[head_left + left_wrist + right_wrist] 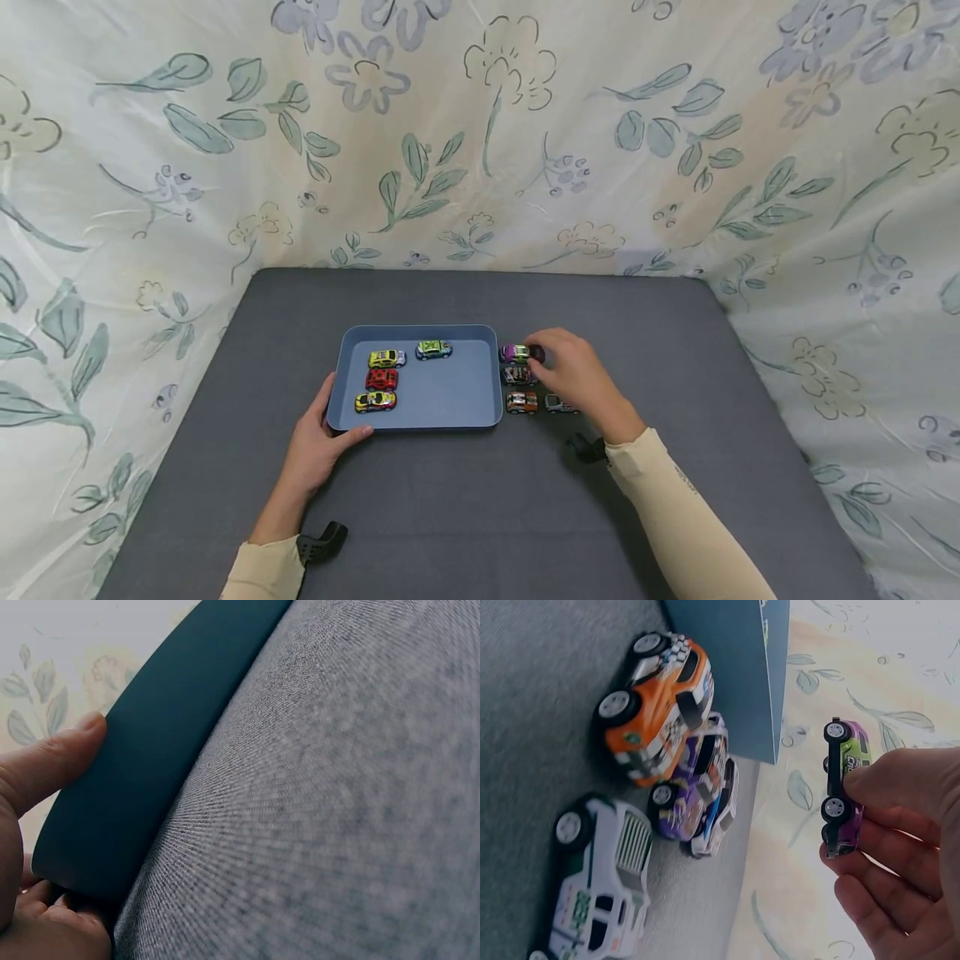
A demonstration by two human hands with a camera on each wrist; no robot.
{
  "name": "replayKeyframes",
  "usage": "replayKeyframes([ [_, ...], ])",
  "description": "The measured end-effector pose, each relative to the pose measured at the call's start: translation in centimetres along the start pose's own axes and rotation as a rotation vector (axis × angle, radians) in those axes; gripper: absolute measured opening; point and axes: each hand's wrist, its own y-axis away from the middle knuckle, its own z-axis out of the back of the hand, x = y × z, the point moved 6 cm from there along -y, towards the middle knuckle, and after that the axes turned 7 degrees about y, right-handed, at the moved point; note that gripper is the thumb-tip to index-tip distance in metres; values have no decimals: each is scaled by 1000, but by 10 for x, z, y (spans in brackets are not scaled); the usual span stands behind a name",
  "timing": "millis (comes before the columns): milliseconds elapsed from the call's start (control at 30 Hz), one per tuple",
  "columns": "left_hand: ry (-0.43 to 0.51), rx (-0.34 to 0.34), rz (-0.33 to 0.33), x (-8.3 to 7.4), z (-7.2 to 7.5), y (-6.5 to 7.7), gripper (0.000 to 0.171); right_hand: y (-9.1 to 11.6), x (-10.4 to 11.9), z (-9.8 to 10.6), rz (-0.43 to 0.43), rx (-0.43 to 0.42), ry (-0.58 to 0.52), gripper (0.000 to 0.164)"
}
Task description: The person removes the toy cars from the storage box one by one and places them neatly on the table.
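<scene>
My right hand (573, 371) pinches a purple-and-green toy car (847, 787) between thumb and fingers, just past the tray's right edge. In the right wrist view this car is raised off the table, its wheels facing left. My left hand (311, 446) grips the blue tray (442, 417) at its front left corner, thumb along the front wall and fingers at the left side. Inside the tray stand a red toy car (382, 379), a yellow one (375, 402), another yellow one (386, 358) and a green-and-blue one (433, 349).
Right of the tray, an orange toy car (660, 712), a purple one (697, 780), a white-and-blue one (724, 806) and a white-and-green one (600, 885) stand on the grey-covered table (450, 508). A floral curtain (420, 100) hangs behind.
</scene>
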Motion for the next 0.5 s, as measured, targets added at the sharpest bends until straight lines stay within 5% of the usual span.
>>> replayKeyframes([
  [500,20,1,5,-1,0,0,114,9,-16,4,-24,4,-7,26],
])
